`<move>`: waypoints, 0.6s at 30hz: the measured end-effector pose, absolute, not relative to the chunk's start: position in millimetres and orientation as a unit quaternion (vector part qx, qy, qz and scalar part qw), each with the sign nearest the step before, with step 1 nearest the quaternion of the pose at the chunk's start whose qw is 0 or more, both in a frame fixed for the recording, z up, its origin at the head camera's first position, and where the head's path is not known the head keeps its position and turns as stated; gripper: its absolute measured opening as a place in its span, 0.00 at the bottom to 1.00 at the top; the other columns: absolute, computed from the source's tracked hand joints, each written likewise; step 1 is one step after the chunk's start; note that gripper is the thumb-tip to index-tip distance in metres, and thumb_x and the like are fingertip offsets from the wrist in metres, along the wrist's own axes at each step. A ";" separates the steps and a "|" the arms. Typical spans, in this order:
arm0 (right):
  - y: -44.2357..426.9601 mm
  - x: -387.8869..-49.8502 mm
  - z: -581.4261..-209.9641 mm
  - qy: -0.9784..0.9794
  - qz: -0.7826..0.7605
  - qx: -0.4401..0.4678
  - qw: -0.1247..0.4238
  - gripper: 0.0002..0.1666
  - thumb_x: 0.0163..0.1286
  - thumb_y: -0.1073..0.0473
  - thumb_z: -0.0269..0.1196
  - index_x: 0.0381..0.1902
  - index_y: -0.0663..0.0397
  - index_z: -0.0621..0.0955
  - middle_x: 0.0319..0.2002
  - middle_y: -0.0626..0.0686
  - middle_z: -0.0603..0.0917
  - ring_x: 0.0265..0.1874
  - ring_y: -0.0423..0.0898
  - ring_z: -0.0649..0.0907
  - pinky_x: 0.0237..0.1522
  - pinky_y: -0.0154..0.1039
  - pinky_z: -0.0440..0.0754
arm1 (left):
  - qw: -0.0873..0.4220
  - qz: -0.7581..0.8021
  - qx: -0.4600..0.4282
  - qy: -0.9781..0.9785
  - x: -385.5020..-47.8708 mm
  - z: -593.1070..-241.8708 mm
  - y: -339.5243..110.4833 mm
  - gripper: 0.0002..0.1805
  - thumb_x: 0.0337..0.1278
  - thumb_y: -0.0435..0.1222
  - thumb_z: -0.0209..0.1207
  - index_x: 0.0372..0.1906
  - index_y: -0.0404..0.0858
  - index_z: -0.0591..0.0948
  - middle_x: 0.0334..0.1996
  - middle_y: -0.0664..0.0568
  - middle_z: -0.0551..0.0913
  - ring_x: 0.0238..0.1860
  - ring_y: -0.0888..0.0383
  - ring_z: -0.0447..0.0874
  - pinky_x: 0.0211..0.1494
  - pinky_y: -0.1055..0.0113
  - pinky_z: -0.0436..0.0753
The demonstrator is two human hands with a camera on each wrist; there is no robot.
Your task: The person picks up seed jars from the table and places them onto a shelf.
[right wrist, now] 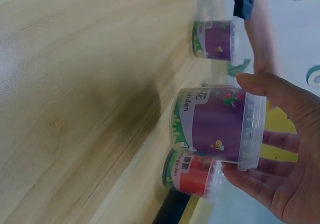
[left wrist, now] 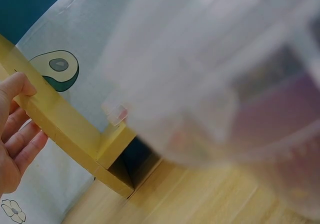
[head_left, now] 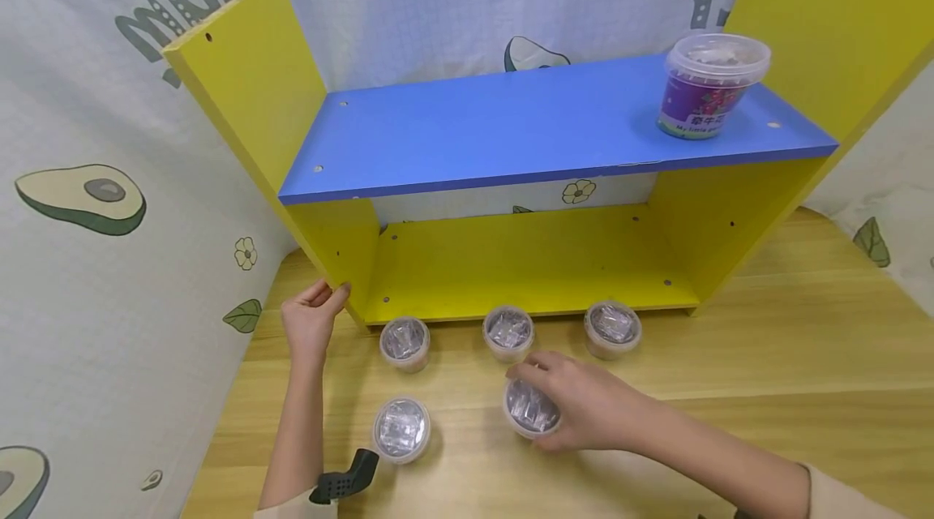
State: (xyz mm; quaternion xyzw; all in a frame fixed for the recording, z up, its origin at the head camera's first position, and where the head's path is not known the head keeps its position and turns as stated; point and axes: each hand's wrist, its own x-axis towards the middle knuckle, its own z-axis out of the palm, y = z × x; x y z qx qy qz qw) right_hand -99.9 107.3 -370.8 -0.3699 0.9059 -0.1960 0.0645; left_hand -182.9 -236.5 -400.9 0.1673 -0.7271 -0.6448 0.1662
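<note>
My left hand (head_left: 310, 320) pinches the front edge of the yellow left side panel (left wrist: 60, 121), low down near the table; in the left wrist view the thumb lies on one face and the fingers behind. My right hand (head_left: 584, 401) holds a purple plastic tub (right wrist: 215, 124) by its clear lid, thumb and fingers on opposite sides of the rim. Whether its base touches the table cannot be told. Beyond it in the right wrist view stand a red-labelled tub (right wrist: 192, 174) and another purple tub (right wrist: 215, 39).
A purple tub (head_left: 700, 97) sits on the right of the blue shelf board (head_left: 474, 126). Three lidded tubs, left (head_left: 404, 340), middle (head_left: 508, 330) and right (head_left: 613, 328), line the unit's front. One more tub (head_left: 401, 428) stands nearer. A blurred clear tub (left wrist: 225, 109) blocks much of the left wrist view.
</note>
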 end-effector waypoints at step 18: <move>112.0 -101.4 -361.1 0.912 -0.199 -0.350 0.081 0.41 0.40 0.51 0.74 0.56 0.51 0.74 0.49 0.56 0.76 0.38 0.46 0.79 0.32 0.33 0.81 | 0.168 -0.647 0.163 -0.726 -183.3 -401.2 -236.5 0.26 0.47 0.29 0.65 0.54 0.24 0.74 0.54 0.31 0.74 0.45 0.59 0.80 0.34 0.81 0.81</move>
